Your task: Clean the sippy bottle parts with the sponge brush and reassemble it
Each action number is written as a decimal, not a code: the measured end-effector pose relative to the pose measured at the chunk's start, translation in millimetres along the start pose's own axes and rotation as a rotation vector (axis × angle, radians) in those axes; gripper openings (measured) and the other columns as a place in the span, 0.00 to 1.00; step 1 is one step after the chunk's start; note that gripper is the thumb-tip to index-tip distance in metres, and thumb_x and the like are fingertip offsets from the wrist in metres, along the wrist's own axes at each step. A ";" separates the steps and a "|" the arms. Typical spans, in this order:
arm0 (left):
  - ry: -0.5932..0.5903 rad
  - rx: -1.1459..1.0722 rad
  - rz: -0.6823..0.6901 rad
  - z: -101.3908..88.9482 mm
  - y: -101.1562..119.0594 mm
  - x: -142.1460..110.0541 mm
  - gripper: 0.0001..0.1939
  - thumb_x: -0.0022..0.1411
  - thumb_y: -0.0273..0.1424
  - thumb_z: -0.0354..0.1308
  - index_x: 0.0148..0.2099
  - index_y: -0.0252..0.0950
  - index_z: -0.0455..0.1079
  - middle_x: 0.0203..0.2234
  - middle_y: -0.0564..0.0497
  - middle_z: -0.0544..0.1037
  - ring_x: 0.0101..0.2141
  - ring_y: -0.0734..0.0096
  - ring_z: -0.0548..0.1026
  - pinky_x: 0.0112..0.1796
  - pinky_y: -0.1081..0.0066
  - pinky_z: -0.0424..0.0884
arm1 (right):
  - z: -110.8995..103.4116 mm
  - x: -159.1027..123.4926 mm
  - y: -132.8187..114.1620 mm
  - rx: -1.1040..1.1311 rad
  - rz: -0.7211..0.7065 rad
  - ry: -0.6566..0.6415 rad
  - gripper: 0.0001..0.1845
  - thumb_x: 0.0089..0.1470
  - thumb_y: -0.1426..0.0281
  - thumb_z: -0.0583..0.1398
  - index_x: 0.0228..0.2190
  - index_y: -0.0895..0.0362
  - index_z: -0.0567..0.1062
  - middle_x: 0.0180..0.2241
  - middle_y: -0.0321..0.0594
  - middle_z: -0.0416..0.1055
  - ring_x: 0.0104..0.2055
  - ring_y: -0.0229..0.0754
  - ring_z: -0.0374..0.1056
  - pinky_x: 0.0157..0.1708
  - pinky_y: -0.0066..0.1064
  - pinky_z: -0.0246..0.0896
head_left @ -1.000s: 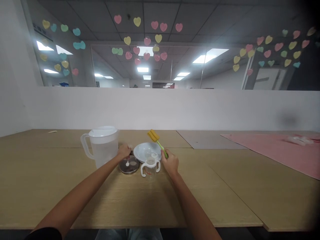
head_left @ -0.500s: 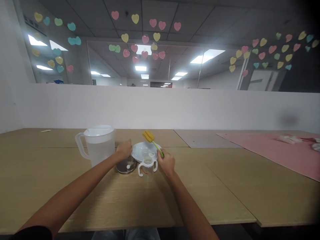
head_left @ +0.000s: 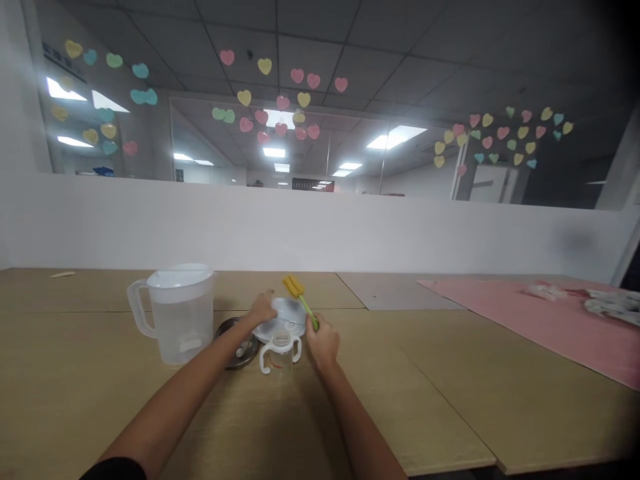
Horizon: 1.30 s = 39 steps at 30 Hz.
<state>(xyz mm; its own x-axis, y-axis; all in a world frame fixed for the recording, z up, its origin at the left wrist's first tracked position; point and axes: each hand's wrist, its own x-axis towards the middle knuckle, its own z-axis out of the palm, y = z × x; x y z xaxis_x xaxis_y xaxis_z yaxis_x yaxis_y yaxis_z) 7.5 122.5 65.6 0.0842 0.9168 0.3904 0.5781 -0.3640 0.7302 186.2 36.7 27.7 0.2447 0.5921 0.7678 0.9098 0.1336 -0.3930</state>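
My right hand (head_left: 323, 340) is closed round the green handle of a bottle brush (head_left: 295, 287), its yellow sponge head raised up and to the left. My left hand (head_left: 263, 308) is over the left edge of a white bowl (head_left: 287, 312), fingers apart and nothing visible in them. In front of the bowl stands a clear baby bottle (head_left: 281, 357) with two white handles and no lid on it. A round metal dish (head_left: 244, 362) holding a small white part lies left of the bottle, partly hidden by my left forearm.
A large translucent pitcher (head_left: 183, 320) with water in it stands at the left. At the right, a pink mat (head_left: 510, 317) carries some cloth or plastic items. A low white wall (head_left: 320, 230) with glass above runs along the table's back.
My left hand has moved from above the metal dish to the bowl, and its fingers have opened. The brush stays in my right hand. The camera view has tilted up and turned slightly right.
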 end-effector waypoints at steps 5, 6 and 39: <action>0.025 -0.148 0.008 -41.6 16.5 9.3 0.34 0.37 0.25 0.65 0.50 0.34 0.62 0.43 0.46 0.70 0.40 0.66 0.71 0.38 0.69 0.68 | 2.4 -1.1 1.7 -0.001 0.054 -0.025 0.19 0.58 0.60 0.50 0.31 0.53 0.79 0.23 0.42 0.75 0.21 0.40 0.66 0.21 0.27 0.46; 0.012 -0.184 0.018 -46.9 19.9 9.6 0.31 0.38 0.27 0.65 0.48 0.34 0.63 0.42 0.46 0.71 0.39 0.66 0.72 0.37 0.70 0.68 | 1.5 -1.8 1.1 0.017 0.026 -0.039 0.18 0.58 0.60 0.51 0.31 0.53 0.79 0.24 0.41 0.76 0.23 0.39 0.68 0.22 0.26 0.47; -0.330 0.936 0.082 -94.1 -12.1 -21.2 0.22 0.41 0.25 0.65 0.42 0.36 0.70 0.40 0.44 0.75 0.44 0.53 0.73 0.44 0.62 0.67 | -0.8 -0.9 0.2 -0.077 -0.091 -0.228 0.20 0.63 0.61 0.47 0.37 0.57 0.74 0.27 0.42 0.75 0.25 0.37 0.66 0.24 0.27 0.40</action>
<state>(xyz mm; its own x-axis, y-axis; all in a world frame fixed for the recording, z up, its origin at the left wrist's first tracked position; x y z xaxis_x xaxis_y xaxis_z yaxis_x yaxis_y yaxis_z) -77.7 91.9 101.3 0.2918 0.9461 0.1406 0.9557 -0.2823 -0.0837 186.4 35.6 27.3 0.0867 0.7457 0.6606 0.9495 0.1388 -0.2813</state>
